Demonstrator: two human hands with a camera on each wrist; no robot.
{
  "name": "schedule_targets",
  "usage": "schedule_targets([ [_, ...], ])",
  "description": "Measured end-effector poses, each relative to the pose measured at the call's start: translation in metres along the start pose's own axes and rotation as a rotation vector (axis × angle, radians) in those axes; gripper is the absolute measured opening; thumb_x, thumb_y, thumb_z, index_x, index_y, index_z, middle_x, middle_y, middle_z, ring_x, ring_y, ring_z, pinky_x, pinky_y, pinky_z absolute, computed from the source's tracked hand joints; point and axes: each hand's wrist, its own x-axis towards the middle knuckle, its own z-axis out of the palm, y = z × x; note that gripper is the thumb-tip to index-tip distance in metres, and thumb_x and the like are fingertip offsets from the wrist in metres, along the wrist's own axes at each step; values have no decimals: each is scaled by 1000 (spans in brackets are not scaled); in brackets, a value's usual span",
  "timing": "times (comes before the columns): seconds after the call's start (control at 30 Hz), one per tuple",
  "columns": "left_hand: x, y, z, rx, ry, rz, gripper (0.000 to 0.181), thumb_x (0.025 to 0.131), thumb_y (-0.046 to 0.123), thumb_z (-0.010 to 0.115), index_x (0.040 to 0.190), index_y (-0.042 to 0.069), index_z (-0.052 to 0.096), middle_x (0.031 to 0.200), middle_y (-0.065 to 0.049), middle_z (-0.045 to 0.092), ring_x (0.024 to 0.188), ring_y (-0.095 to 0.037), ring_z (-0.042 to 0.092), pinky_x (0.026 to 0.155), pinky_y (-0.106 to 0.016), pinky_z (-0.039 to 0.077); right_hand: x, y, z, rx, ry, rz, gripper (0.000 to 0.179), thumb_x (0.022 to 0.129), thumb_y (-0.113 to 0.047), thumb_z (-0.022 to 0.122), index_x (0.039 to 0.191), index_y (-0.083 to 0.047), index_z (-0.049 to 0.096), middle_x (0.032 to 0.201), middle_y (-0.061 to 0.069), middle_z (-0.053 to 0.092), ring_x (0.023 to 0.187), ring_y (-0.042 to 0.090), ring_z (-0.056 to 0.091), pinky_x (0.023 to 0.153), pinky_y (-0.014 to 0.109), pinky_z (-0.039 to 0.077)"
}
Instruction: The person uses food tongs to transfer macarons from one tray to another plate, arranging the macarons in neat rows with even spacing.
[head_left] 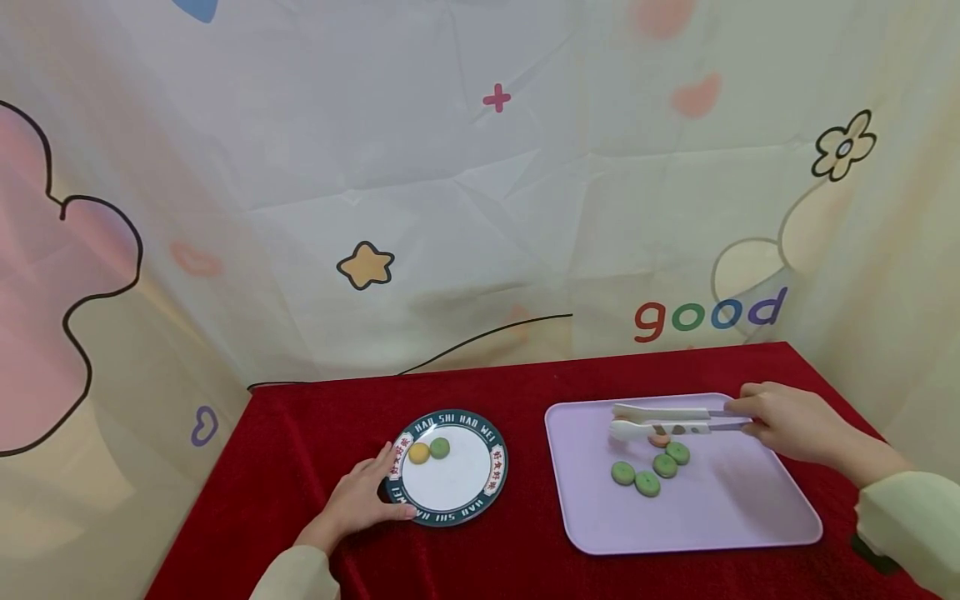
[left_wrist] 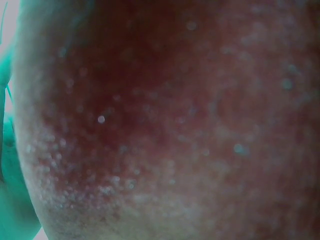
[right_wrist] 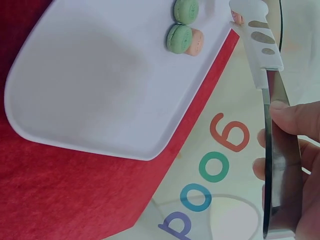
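My right hand (head_left: 783,421) grips a pair of tongs (head_left: 708,427) with metal arms and white tips, held over the lilac tray (head_left: 742,521). In the right wrist view a bit of pink (right_wrist: 237,18) shows between the tong tips, mostly hidden by them. Below the tongs, several green macarons (head_left: 647,483) lie on the tray, with a pink macaron (right_wrist: 196,43) against one of them. On the left, my left hand (head_left: 358,496) rests at the near-left rim of a round plate (head_left: 450,521), thumb and fingers spread. A yellow macaron (head_left: 419,453) and a green macaron (head_left: 439,448) sit side by side on the plate.
A red cloth (head_left: 525,542) covers the table, with a strip of it between plate and tray. Behind the table hangs a printed curtain (head_left: 450,208) with cartoon shapes and the word "good". The left wrist view is a dark blur.
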Motion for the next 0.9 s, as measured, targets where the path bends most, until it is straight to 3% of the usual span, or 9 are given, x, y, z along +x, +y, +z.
schedule_targets([
  [0.9, 1, -2, 0, 16, -4, 5, 108, 55, 66, 66, 141, 17, 24, 144, -7, 28, 125, -30, 29, 94, -57, 34, 24, -21, 1, 14, 30, -31, 25, 67, -8, 73, 92, -9, 70, 73, -3, 56, 65, 9, 46, 53, 23, 45],
])
